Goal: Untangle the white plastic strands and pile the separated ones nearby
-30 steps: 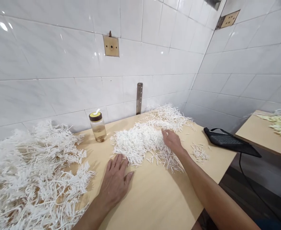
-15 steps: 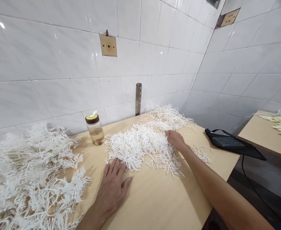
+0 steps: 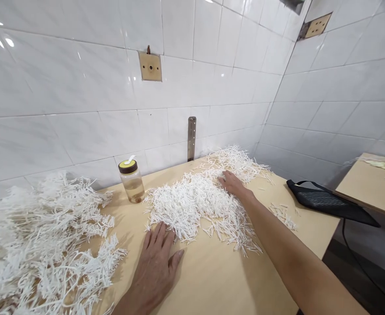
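Note:
A pile of short white strands (image 3: 192, 205), thin and string-like, lies in the middle of the tan tabletop (image 3: 212, 284). My left hand (image 3: 157, 262) rests flat at the pile's near left edge, fingers stretched out and fingertips touching the strands. At the pile's far right side is my right hand (image 3: 234, 183), its fingers a little bent and apart, pressed against the strands; the fingertips are partly hidden among them. Behind that hand, looser and longer white strands (image 3: 238, 159) reach toward the wall. Nothing is visibly gripped by either hand.
A larger heap of long white strands (image 3: 41, 236) fills the left side. Between the heaps stands a lidded bottle (image 3: 132, 181) with pale brown liquid. A black mesh bag (image 3: 330, 199) lies over the right edge, near another board (image 3: 372, 188) bearing yellowish pieces. Tiled wall (image 3: 90, 78) closes off the back.
My right hand has shifted slightly left and away from me along the far side of the pile. My left hand stays flat at its near edge. The view has tilted slightly.

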### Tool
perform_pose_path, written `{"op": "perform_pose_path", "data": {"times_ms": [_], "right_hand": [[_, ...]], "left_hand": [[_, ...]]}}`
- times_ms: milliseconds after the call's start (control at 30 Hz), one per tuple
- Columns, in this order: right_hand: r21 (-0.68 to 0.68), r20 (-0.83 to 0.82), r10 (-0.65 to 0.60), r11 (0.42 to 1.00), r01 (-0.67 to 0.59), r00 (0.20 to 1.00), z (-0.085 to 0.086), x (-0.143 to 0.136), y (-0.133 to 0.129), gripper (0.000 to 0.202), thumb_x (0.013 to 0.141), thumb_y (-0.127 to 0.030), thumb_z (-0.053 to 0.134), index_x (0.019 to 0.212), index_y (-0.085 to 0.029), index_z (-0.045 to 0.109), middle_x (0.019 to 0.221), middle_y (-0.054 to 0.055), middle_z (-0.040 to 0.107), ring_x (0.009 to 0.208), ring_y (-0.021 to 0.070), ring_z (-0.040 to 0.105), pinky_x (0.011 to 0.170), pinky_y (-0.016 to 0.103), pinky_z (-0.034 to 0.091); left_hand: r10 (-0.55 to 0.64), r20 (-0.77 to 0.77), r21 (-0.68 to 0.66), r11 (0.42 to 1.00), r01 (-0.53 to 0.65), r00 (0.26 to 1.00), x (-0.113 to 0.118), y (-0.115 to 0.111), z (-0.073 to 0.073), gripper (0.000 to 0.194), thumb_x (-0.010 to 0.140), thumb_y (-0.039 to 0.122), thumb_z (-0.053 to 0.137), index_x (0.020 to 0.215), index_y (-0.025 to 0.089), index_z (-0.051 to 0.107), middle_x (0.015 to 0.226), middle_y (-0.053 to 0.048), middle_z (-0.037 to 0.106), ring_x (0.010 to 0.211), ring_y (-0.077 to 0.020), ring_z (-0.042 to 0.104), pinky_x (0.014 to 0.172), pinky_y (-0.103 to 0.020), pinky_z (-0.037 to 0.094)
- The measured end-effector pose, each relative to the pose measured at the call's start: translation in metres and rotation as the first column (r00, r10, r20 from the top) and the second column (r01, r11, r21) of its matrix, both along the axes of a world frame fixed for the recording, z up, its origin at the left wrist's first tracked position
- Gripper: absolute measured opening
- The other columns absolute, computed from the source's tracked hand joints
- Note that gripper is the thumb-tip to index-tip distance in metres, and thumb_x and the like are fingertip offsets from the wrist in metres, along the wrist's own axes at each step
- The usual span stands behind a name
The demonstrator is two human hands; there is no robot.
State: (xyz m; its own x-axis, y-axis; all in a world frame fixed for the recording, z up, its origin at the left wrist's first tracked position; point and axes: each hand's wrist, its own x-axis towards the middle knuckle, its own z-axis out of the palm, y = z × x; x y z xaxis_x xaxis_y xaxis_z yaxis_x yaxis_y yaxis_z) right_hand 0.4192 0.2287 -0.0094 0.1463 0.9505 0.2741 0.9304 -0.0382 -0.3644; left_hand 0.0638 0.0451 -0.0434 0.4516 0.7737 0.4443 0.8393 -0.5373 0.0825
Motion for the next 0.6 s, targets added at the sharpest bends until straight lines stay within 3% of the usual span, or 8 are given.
{"op": "perform_pose_path", "data": {"times_ms": [167,233,433,500,600], "right_hand": [[-0.066,-0.030,0.167,0.983,-0.169,0.985,0.003,-0.012,-0.008,0.038,0.100,-0.042,0.037,0.105,-0.017,0.066,0.110,0.012,0.069,0.101,0.0222,0.063,0.090,0.032,0.045],[-0.074,-0.052,0.226,0.971,-0.229,0.973,0.008,-0.014,-0.012,0.043,0.100,-0.049,0.036,0.107,-0.020,0.067,0.114,0.009,0.070,0.104,0.0215,0.064,0.091,0.031,0.046],[-0.071,-0.092,0.124,0.989,-0.130,0.988,0.016,-0.017,0.004,0.057,0.100,-0.049,0.030,0.143,-0.013,0.045,0.150,0.016,0.043,0.139,0.0280,0.039,0.113,0.040,0.030],[-0.118,-0.098,0.091,0.988,-0.102,0.991,0.014,-0.023,0.013,0.061,0.099,-0.050,0.033,0.144,-0.010,0.043,0.151,0.019,0.041,0.140,0.0315,0.036,0.113,0.045,0.028],[-0.178,-0.109,0.117,0.975,-0.136,0.987,0.013,-0.036,0.020,0.062,0.097,-0.055,0.035,0.140,-0.012,0.050,0.147,0.019,0.047,0.137,0.0339,0.041,0.111,0.048,0.031]], "left_hand": [[-0.007,-0.014,0.022,1.000,0.007,1.000,0.000,0.001,-0.001,0.039,0.095,0.039,0.046,0.128,0.022,0.057,0.141,-0.011,0.055,0.135,-0.0295,0.044,0.110,-0.052,0.036],[-0.011,-0.013,0.043,0.999,0.011,1.000,0.000,0.002,-0.002,0.038,0.095,0.038,0.047,0.127,0.022,0.058,0.140,-0.011,0.056,0.134,-0.0294,0.045,0.110,-0.051,0.037],[-0.018,-0.019,0.098,0.995,0.020,1.000,-0.001,0.002,-0.001,0.037,0.094,0.037,0.049,0.126,0.021,0.058,0.137,-0.011,0.058,0.133,-0.0295,0.047,0.108,-0.051,0.039],[-0.014,-0.024,0.091,0.996,0.016,1.000,-0.001,0.001,-0.001,0.037,0.094,0.037,0.049,0.126,0.022,0.058,0.138,-0.010,0.058,0.133,-0.0290,0.047,0.108,-0.050,0.039],[-0.009,-0.035,0.081,0.997,0.012,0.999,-0.001,0.001,-0.001,0.037,0.094,0.037,0.049,0.127,0.021,0.057,0.139,-0.010,0.057,0.134,-0.0287,0.046,0.108,-0.050,0.039]]}}
